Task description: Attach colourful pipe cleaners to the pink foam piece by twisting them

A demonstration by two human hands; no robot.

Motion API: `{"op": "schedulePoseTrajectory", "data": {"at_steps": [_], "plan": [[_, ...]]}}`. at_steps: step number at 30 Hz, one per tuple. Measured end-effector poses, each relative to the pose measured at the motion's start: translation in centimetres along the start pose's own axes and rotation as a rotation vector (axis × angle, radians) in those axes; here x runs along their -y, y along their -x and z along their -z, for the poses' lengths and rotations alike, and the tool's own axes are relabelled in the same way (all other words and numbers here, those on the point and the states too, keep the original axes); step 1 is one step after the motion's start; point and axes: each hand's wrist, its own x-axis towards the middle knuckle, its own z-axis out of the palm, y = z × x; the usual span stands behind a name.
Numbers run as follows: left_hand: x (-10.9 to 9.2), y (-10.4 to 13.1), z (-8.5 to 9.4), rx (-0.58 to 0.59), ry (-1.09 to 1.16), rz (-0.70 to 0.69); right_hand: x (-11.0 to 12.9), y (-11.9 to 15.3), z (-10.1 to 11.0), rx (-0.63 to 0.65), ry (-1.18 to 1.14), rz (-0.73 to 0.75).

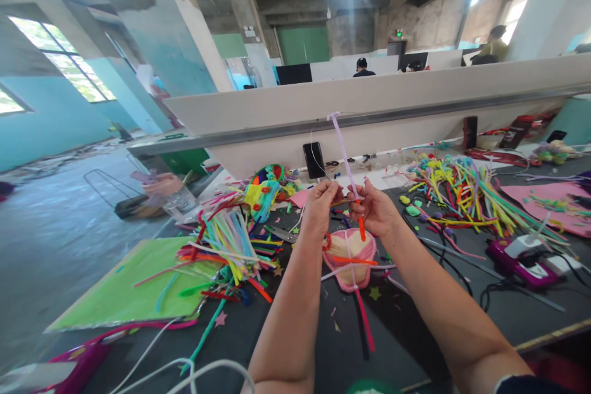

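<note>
My left hand [324, 200] is closed in a pinch above the desk, and whatever sits between its fingertips is too small to make out. Close beside it, my right hand [375, 206] grips a lilac pipe cleaner [342, 149] that rises upright with a bent top. An orange pipe cleaner [361, 228] sticks out below the same fingers. Under both hands lies a pink-rimmed, cream-centred pipe-cleaner piece [346, 249]. Lilac strips cross over it, an orange strip [348, 261] lies on top, and a red strip [365, 321] extends from its lower end.
Bundles of coloured pipe cleaners lie left [231, 237] and right [466, 197]. A green sheet [133, 283] covers the left side. A phone [314, 160] leans on the partition [369, 95]. A purple power strip [521, 265] with cables sits right. People [364, 69] are beyond the partition.
</note>
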Motion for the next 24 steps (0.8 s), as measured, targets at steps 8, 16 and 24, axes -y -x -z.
{"op": "schedulePoseTrajectory", "data": {"at_steps": [8,16,24], "plan": [[-0.27,0.26,-0.32,0.023,-0.015,-0.011,-0.1,-0.04,0.16,-0.026,-0.012,-0.005],[-0.13,0.13,-0.14,0.013,0.035,0.008,-0.15,-0.03,0.17,-0.025,-0.013,-0.009],[-0.46,-0.09,0.32,-0.037,0.194,0.091,0.15,0.1,0.02,-0.005,-0.05,0.0]]}}
